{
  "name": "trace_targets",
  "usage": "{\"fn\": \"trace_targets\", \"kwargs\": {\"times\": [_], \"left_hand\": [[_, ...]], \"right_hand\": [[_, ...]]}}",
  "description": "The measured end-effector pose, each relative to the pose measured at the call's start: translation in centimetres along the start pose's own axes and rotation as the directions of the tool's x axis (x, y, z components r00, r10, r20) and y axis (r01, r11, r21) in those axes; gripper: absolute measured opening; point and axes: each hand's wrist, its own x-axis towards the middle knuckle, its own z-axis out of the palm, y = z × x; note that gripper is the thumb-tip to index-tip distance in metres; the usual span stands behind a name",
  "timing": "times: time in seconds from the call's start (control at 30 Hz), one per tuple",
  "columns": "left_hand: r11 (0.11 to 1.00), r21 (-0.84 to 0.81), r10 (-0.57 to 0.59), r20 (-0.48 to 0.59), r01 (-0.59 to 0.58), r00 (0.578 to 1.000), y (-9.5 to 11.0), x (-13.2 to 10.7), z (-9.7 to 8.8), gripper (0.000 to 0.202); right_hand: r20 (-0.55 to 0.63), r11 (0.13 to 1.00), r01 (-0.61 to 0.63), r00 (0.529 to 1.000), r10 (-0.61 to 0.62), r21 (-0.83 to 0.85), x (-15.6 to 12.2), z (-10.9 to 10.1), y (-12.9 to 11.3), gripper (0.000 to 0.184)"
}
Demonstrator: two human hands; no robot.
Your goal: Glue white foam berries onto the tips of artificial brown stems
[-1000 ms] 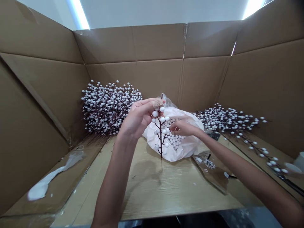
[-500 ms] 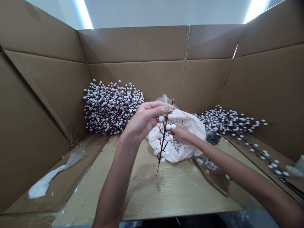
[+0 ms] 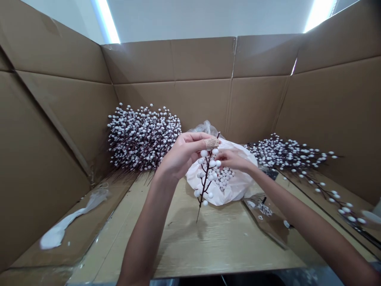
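Note:
My left hand (image 3: 186,154) pinches a dark artificial berry stem (image 3: 204,186) near its upper end, with tape or a wrap on one finger. Several white berries sit on short side twigs, and the bare thin tip points down. Close beside the stem is my right hand (image 3: 234,160), its fingers closed together; what lies between them is hidden. Behind and below both hands, a white plastic bag (image 3: 238,190) lies spread wide, full of loose white berries (image 3: 224,179).
A thick pile of berry stems (image 3: 143,135) rests at the back left, and a smaller pile (image 3: 285,151) at the back right. Cardboard walls (image 3: 205,99) surround the table. A crumpled white plastic strip (image 3: 56,234) lies left; a brown cardboard piece (image 3: 268,222) lies right.
My right hand has risen out of the loose berries in the bag and come up beside the stem. The left hand keeps its hold, and the view has shifted slightly.

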Motion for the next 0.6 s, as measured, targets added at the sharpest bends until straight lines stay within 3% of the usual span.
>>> {"fn": "trace_targets", "kwargs": {"times": [0.07,0.1,0.17,0.27,0.37,0.6], "left_hand": [[1.0,0.009,0.002,-0.002,-0.002,1.0,-0.1,0.0,0.0,0.002],[1.0,0.014,0.002,-0.001,-0.002,1.0,-0.1,0.0,0.1,0.002],[0.999,0.032,-0.004,-0.002,0.004,1.0,-0.3,0.0,0.2,0.004],[0.998,0.061,-0.005,-0.022,0.006,1.0,-0.5,0.0,0.6,0.008],[0.997,0.083,0.009,-0.029,-0.007,1.0,-0.5,-0.1,1.0,0.01],[0.978,0.181,0.107,-0.027,-0.101,0.994,-0.7,-0.3,1.4,0.011]], "right_hand": [[-0.08,0.966,0.065,0.996,-0.046,0.251,-1.1,-1.1,-2.1,0.03],[-0.146,0.905,0.123,0.987,-0.069,0.406,-1.8,-1.5,-3.4,0.029],[-0.278,0.79,0.267,0.952,-0.127,0.552,-3.2,-1.9,-5.8,0.026],[-0.422,0.714,0.429,0.883,-0.205,0.553,-4.8,-1.6,-8.9,0.018],[-0.488,0.663,0.527,0.831,-0.269,0.532,-5.5,-0.9,-10.4,0.011],[-0.526,0.598,0.58,0.8,-0.289,0.553,-5.4,0.1,-10.9,0.012]]}}
